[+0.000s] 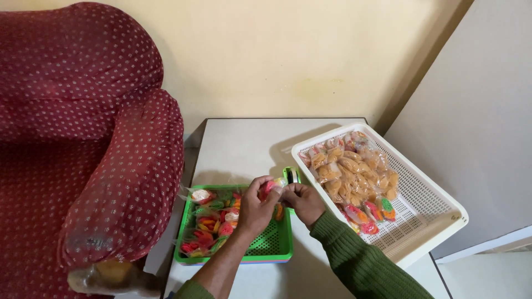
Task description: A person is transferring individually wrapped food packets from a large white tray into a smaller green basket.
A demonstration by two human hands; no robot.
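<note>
Small clear packet (271,187) of pink-red snacks, above green tray (277,243)

Trays: two, one green (277,246), one white (438,213). Hands: two, left (256,207), right (302,202). Packets too many to count.

Pale yellow wall (288,55) behind, faintly stained, evenly lit. Grey panel (482,105) slanting down the right side, brown edge strip (426,61) along it. Dark red armchair (72,138) with small white dots filling the left, its arm just beside a pale tabletop (244,147). Bit of light floor (487,277) at bottom right.
</note>
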